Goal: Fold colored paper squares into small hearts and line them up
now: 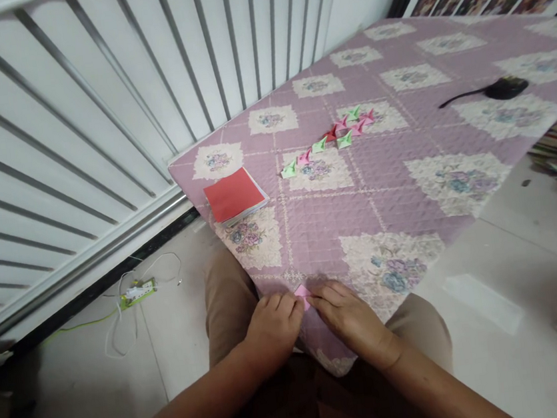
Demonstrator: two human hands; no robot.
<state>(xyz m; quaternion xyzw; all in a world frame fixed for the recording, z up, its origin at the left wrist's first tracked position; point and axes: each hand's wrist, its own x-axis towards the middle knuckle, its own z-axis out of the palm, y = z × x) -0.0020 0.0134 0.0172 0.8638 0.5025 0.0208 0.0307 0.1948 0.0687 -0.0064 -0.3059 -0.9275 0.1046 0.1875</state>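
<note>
Your left hand (275,320) and right hand (343,310) pinch a pink folded paper (302,293) just inside the floral tablecloth's (329,215) near corner. Ahead-left of the grip lies a red-topped paper stack (235,196); farther ahead run green, pink and red folded-paper figures (330,134). A white slatted panel (183,59) bounds the far-left side. Flat cloth spreads between grip and figures; the right edge (475,215) slants away.

The paper piece (301,291) is located between the left hand (275,320) and the right hand (343,310) at the near end of the table (325,220). The paper stack (233,195) lies beyond, to the left; the paper models (331,134) lie farther back, right of the stack. The power strip (140,292) rests on the floor (184,354), left of the table.
</note>
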